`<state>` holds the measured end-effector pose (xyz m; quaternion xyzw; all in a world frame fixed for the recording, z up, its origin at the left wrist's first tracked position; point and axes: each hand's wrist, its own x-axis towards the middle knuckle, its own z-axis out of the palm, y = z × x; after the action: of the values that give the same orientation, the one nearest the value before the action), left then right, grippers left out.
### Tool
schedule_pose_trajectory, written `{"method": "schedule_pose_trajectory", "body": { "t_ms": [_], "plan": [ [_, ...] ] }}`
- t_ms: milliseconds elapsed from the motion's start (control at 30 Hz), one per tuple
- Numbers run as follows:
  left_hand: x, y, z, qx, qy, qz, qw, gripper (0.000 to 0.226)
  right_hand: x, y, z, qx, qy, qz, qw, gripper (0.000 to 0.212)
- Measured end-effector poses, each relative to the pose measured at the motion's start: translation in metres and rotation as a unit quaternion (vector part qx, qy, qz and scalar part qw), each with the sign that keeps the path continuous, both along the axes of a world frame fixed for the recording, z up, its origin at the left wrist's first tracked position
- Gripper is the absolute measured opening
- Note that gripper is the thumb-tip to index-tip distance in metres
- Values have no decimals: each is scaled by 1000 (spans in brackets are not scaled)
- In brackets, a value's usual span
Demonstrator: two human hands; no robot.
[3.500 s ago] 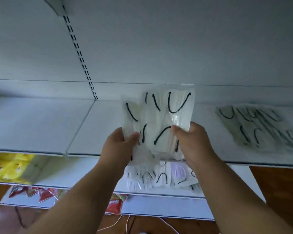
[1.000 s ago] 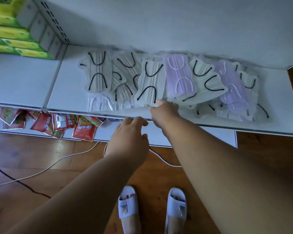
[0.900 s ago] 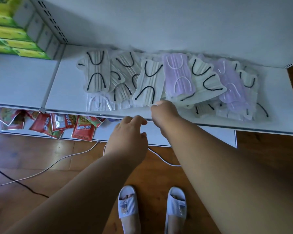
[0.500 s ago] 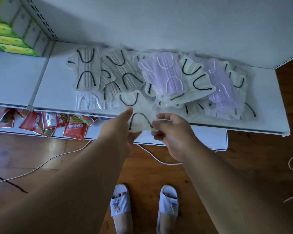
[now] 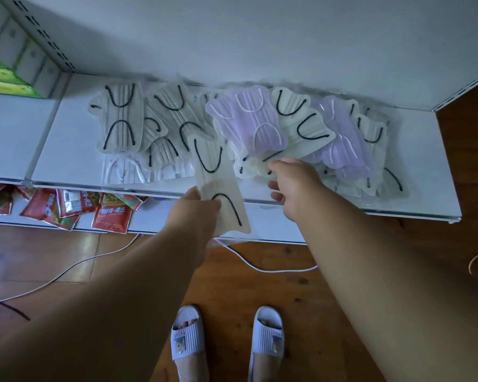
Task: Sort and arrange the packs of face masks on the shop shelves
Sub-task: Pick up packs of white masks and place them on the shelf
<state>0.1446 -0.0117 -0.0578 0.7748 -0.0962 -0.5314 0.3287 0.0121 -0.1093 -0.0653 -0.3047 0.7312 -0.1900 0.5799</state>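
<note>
— What has been changed since half a second ago?

— The cream pack with black loops [image 5: 220, 186] has been drawn clear of the pile and passed to the left hand [image 5: 198, 210], which is now closed on its lower edge, thumb on top. The right hand [image 5: 293, 186] has been released from it and moved back toward the pile.

— Taken from the left, what is seen?

— Green boxes [image 5: 0, 75] are stacked on the neighbouring shelf section. Red sachets [image 5: 111, 212] are scattered on the lower shelf. On the white shelf [image 5: 64, 150] the mask packs [image 5: 177, 114] are heaped, overlapping and pointing every way, cream ones to the left, a lilac pack [image 5: 249, 119] near the middle.

— And the right hand?

— It is held loosely open, nothing gripped, fingertips touching or just short of the near edge of the lilac pack; contact cannot be told for certain.

— What is the coming move turned on?

— Probably this: the held pack's long axis runs away from the body, tilted slightly left, while the pile lies directly ahead of the right hand, which is the nearer one.
</note>
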Motion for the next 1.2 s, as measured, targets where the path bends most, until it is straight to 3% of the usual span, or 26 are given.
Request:
{"method": "schedule_pose_trajectory", "body": {
  "t_ms": [267, 400, 567, 700, 767, 833, 933, 1033, 1200],
  "plan": [
    [-4, -2, 6, -4, 2, -9, 1000, 10, -13, -4, -3, -109, 11, -78, 991, 13],
    [0, -2, 8, -9, -11, 11, 1000, 5, -23, -9, -5, -122, 46, -142, 981, 25],
    [1, -2, 4, -14, -12, 5, 1000, 9, -19, -6, -3, -15, -154, -213, 965, 17],
    [-7, -1, 8, -34, 51, 40, 997, 13, -29, 24, 3, 59, -218, -178, 958, 33],
    [-11, 1, 14, -40, 123, 106, 986, 8, -34, 42, 6, 53, -190, -75, 977, 27],
    [-13, 2, 18, -42, 198, 151, 968, 27, -34, 56, 2, 19, -140, 39, 989, 6],
    [-11, 6, 19, -33, 210, 149, 966, 30, -27, 63, 0, -26, -69, 137, 988, 30],
    [-4, 13, 16, -34, 165, 144, 975, 19, -18, 63, 3, -56, -42, 123, 990, 40],
    [11, 26, 14, -45, 152, 173, 972, 12, -6, 69, -9, -35, -45, 68, 996, 31]
  ]
}}
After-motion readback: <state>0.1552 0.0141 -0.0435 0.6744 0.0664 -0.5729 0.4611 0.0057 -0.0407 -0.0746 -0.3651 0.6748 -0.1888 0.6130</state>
